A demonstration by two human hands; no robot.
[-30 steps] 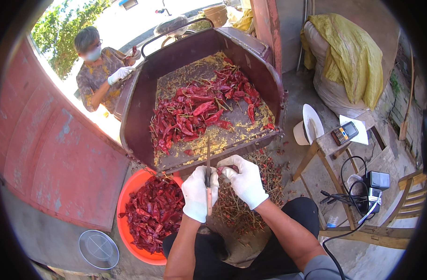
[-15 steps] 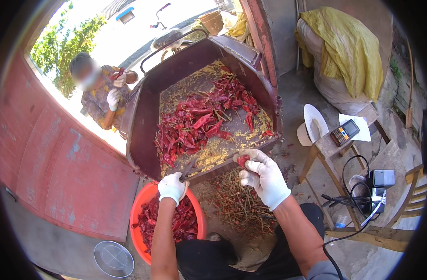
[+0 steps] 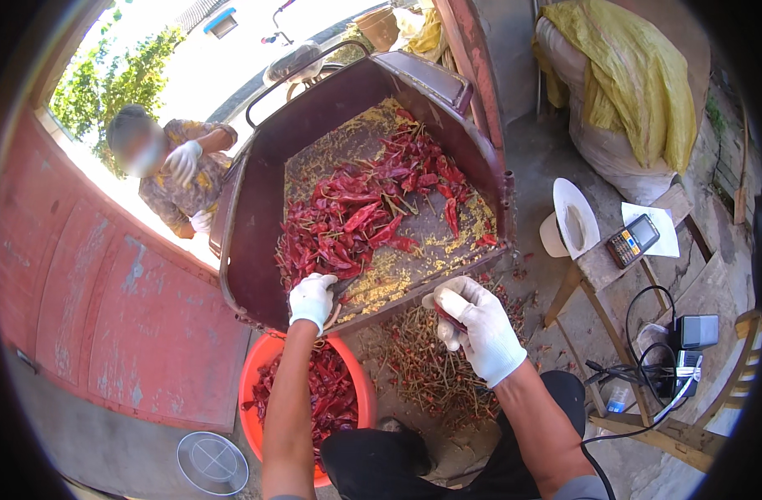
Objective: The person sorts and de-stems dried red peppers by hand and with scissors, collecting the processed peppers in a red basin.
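Note:
My left hand (image 3: pixel 312 301), in a white glove, reaches over the front left edge of the dark metal cart bed (image 3: pixel 256 200), at the lower end of a heap of dried red chili peppers (image 3: pixel 348 208). Its fingers are closed on what look like scissors (image 3: pixel 336 314), mostly hidden, with a brownish handle showing beside the glove. Just outside the front edge, my gloved right hand (image 3: pixel 479 327) pinches a dark red dried chili pepper (image 3: pixel 450 316) between thumb and fingers. Below my left hand stands an orange-red basin (image 3: pixel 366 392) holding many red chilies.
Cut stems (image 3: pixel 435 367) lie heaped on the ground before the cart. At right are a wooden stool (image 3: pixel 594 265) with a hat (image 3: pixel 574 221) and handheld device (image 3: pixel 633 240), plus cables (image 3: pixel 639 367). A co-worker (image 3: pixel 177 179) is at the cart's far left.
My left hand has moved up and forward to the chili heap. My right hand has dropped slightly and still pinches a chili. The co-worker's hands have moved apart, one lowered.

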